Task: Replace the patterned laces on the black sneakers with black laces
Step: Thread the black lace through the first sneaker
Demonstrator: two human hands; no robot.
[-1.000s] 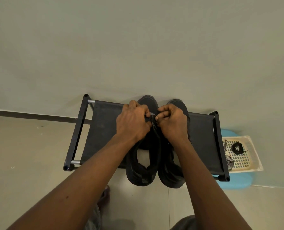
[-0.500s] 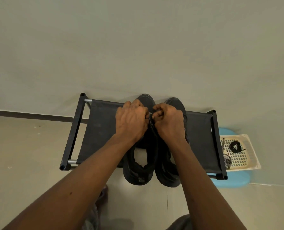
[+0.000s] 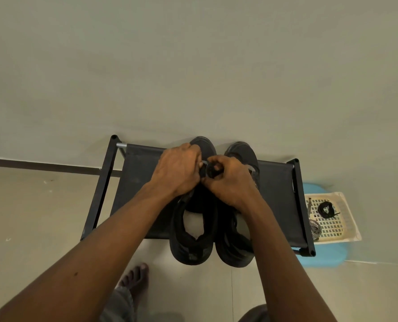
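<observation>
While the black sneakers [image 3: 193, 240] sit mid-frame on the shoe rack [image 3: 142, 182], my left hand [image 3: 178, 170] and right hand [image 3: 230, 182] pinch a coiled black lace [image 3: 213, 170] above them; soft, limp, likely best gripped by its tip.

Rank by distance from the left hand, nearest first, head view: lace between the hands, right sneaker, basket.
1. Lace: at the left hand's fingertips.
2. Right sneaker: just right of the hands.
3. Basket: far right, beyond the rack.

Sneakers [image 3: 193, 238] on rack [image 3: 277, 194]
</observation>
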